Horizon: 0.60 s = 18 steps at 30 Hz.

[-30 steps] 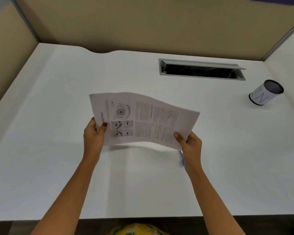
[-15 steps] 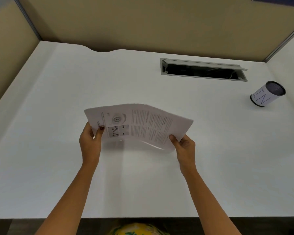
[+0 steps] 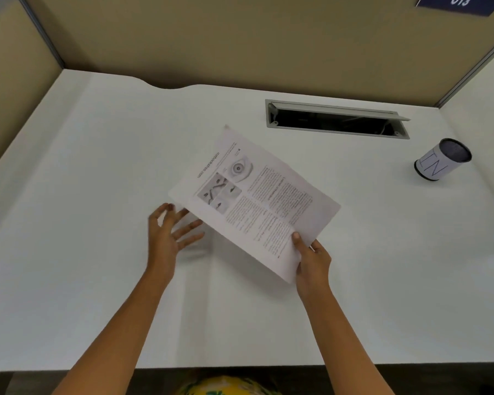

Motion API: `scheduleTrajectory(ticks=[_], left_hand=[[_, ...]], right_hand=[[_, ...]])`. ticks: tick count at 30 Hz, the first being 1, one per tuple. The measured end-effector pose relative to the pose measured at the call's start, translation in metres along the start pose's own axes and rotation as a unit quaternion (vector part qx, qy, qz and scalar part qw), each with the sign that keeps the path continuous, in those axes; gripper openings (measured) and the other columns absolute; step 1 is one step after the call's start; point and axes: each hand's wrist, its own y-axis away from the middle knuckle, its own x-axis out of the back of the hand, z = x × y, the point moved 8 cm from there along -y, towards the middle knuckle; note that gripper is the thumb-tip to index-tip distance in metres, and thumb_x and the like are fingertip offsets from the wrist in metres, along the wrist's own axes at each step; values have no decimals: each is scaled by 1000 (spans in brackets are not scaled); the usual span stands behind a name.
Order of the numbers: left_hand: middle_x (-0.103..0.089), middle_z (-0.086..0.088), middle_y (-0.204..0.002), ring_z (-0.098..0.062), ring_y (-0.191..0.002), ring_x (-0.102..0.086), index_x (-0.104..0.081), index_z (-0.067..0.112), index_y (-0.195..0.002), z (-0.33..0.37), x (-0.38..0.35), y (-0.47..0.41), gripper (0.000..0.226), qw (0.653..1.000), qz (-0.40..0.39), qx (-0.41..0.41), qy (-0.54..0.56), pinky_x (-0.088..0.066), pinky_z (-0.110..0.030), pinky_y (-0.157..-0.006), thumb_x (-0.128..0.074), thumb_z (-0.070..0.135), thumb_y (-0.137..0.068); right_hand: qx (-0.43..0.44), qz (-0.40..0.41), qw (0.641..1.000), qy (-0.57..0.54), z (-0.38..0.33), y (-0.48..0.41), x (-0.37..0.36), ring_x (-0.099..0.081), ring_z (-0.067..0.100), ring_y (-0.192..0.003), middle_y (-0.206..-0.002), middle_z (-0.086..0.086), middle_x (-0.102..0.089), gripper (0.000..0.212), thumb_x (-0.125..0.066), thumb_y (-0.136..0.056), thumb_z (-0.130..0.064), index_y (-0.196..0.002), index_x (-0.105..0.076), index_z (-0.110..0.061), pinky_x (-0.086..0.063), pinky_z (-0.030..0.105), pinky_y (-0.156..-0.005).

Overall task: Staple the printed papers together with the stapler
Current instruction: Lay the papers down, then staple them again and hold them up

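The printed papers [image 3: 254, 198] are a thin white stack with text and small pictures, held a little above the white desk [image 3: 97, 252] and turned diagonally. My right hand [image 3: 311, 260] pinches their near right corner, thumb on top. My left hand [image 3: 171, 232] hovers just left of the stack's near left edge with fingers spread, holding nothing. No stapler shows in this view.
A white cylindrical holder marked "IN" [image 3: 439, 161] lies on its side at the right. A grey cable slot [image 3: 337, 119] with its lid raised sits at the back of the desk. Beige partition walls [image 3: 240, 38] close in the back and sides.
My left hand has let go of the papers and opened. The right hand has swung the stack to a diagonal, its far end pointing toward the back of the desk.
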Motion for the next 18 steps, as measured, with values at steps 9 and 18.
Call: scheduleTrajectory(ticks=[9,18], left_hand=[[-70,4,-115,-16,-99,-69,-53,35,-125,-51,-66,41,45,992,-116,37,-42,-60,-40,-73,-65,18,-86],[-64,8,-119,-21,-116,-60,-58,40,-110,-47,-56,37,49,995,-70,4,-73,-46,-52,-101,-67,0,-83]], right_hand=[[-11,-55,998,-26,24,20,-30,-70,21,-98,-107,2,-73,22,-67,-87,-8,-109,-67,-14,-57,37,-83],[166,36,964,206,-16,18,7,-70,11,-81,-95,-1,-72,16,-53,-96,-31,-101,-64,-20,-53,15,-65]])
